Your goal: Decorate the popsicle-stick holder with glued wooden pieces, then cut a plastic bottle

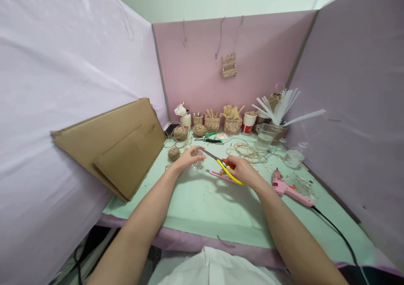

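My left hand (188,158) is closed around a small clear plastic piece (197,163), which looks like part of a bottle. In my right hand (242,170) is a pair of scissors (225,165) with yellow and red handles. The blades point up and to the left, and their tips reach the upper edge of the clear plastic. Under my right hand a pink utility knife (221,176) lies on the green tabletop (202,209). A small ball of twine (174,153) sits just left of my left wrist.
Cardboard sheets (126,150) lean at the left. A pink glue gun (292,192) with a black cord lies at the right. Behind are pliers (210,137), loose twine (248,151), a water cup (265,137), white strips (280,106) and stick-filled baskets (232,123).
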A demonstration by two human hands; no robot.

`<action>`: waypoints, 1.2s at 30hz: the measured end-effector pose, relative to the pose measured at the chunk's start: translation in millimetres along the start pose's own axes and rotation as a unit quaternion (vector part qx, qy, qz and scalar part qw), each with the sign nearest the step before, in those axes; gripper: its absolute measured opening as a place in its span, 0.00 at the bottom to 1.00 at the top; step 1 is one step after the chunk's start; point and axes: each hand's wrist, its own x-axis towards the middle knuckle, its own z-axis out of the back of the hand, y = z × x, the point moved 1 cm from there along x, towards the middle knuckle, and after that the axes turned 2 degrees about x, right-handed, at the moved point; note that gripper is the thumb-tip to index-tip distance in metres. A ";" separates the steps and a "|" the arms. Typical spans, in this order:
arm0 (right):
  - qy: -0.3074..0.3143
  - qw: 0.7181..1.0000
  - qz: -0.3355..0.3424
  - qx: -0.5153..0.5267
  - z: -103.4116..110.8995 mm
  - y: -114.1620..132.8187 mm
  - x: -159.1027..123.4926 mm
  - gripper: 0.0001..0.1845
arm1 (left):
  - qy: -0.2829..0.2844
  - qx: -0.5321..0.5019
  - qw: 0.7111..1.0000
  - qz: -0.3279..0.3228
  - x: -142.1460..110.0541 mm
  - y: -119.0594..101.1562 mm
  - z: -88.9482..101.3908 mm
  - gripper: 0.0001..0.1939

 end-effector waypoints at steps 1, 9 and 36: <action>0.002 1.000 0.000 -0.002 0.2 0.4 -0.2 0.19 | -0.003 0.009 1.000 -0.003 -0.3 -0.8 0.1 0.30; 0.009 1.000 -0.005 -0.011 2.4 3.7 -0.9 0.20 | -0.060 0.129 0.989 -0.035 -2.6 -10.9 0.3 0.27; 0.001 1.000 -0.018 0.013 1.9 4.2 1.4 0.18 | -0.128 0.172 0.975 -0.060 3.9 -1.7 2.0 0.32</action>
